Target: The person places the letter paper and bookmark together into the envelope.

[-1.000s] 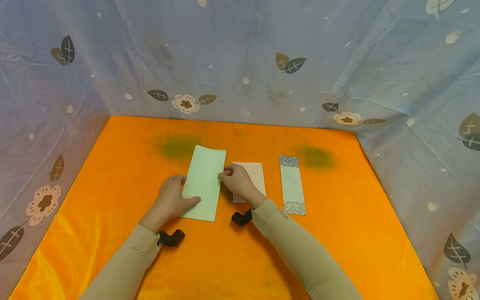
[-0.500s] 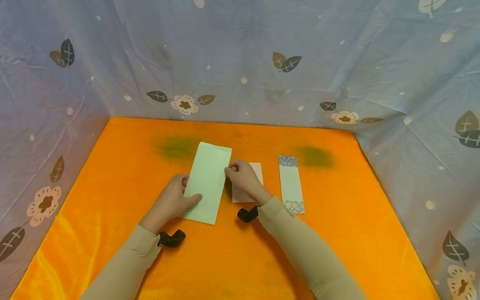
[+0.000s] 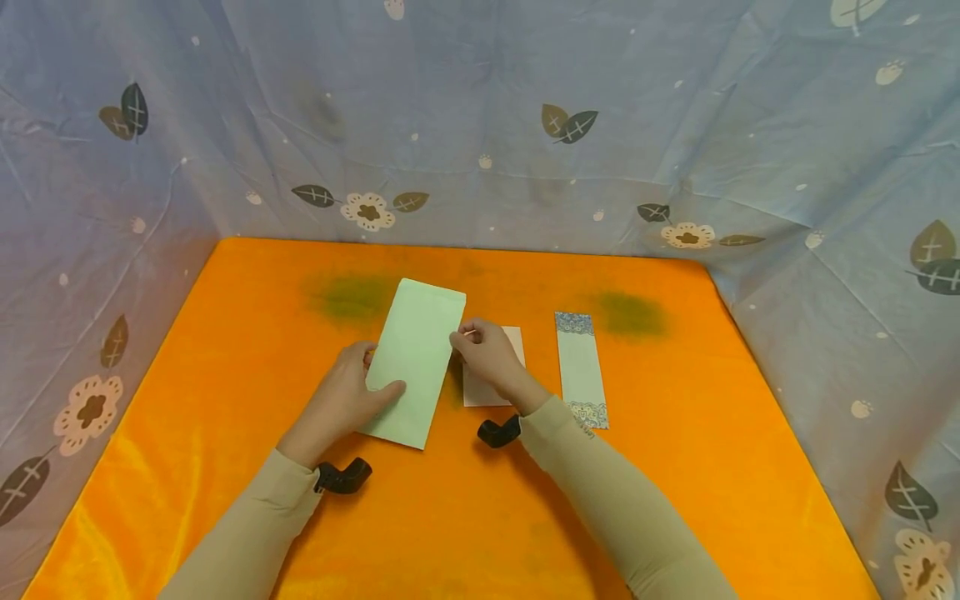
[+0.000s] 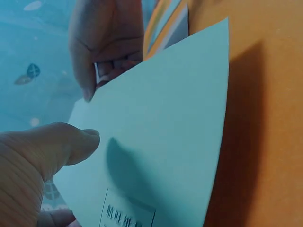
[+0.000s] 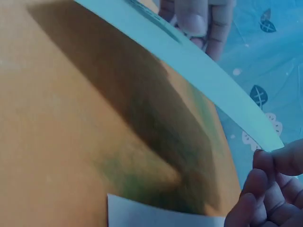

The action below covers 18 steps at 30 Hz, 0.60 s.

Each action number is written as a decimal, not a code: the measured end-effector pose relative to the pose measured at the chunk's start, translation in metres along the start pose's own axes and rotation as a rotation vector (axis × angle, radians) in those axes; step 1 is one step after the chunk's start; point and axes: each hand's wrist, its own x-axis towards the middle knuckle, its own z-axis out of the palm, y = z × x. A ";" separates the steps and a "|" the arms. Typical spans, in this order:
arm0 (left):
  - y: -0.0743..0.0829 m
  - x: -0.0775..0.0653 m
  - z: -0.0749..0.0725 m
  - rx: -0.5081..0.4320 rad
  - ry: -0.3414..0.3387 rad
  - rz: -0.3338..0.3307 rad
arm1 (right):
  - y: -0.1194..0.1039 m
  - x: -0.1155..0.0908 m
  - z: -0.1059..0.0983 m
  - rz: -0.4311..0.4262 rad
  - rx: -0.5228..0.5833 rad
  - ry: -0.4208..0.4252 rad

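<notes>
A long pale green envelope [image 3: 420, 342] is held at a slant, raised off the cloth and slightly bowed. My left hand [image 3: 347, 402] grips its left side, thumb flat on the face and the other fingers mostly hidden behind. At the upper right edge, my right hand [image 3: 491, 357] pinches the paper between thumb and forefinger, its remaining fingers curled. A small printed box [image 4: 127, 210] with characters shows near one end in the left wrist view. In the right wrist view the envelope [image 5: 208, 90] appears nearly edge-on, with its shadow on the cloth below.
Partly under my right hand lies a small whitish sheet [image 3: 480, 392]. Farther right is a narrow pale strip [image 3: 582, 367] with blue lace-like patterns at both ends. Orange cloth [image 3: 420, 525] covers the table, and patterned blue-grey curtains [image 3: 480, 100] enclose its back and sides.
The envelope's top has lifted and shifted a little right. My right hand has moved slightly right and up with its edge; the left hand has barely moved.
</notes>
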 end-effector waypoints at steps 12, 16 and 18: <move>0.007 0.004 0.005 0.206 0.140 0.012 | -0.003 -0.005 0.018 0.005 0.151 0.022; 0.011 0.005 0.008 0.260 0.183 0.000 | -0.005 -0.005 0.022 0.005 0.148 0.028; 0.012 0.006 0.010 0.270 0.196 -0.005 | -0.005 -0.005 0.024 0.009 0.153 0.026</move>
